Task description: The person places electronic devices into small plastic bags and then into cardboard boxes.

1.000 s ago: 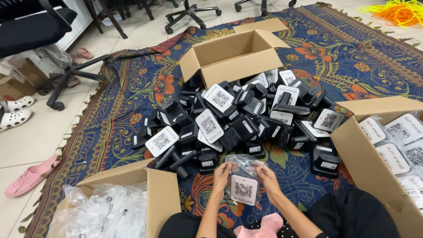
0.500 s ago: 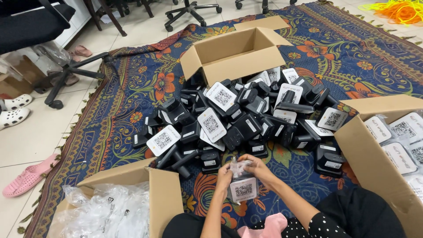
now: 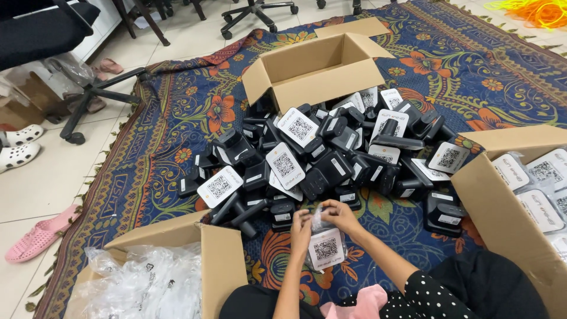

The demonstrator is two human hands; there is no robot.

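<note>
Three open cardboard boxes, far box [image 3: 319, 71], near-left box [image 3: 221, 266], right box [image 3: 502, 207], one heap of black devices [image 3: 331, 159] too many to count, three loose shoes, pink shoe [image 3: 38, 236] nearest, two hands.

The bagged device [image 3: 326, 248] now hangs lower from both hands, nearer to the person's lap than to the black pile [image 3: 331, 153]. The left hand [image 3: 301, 226] and right hand [image 3: 339, 214] have come together, pinching the bag's top.
</note>
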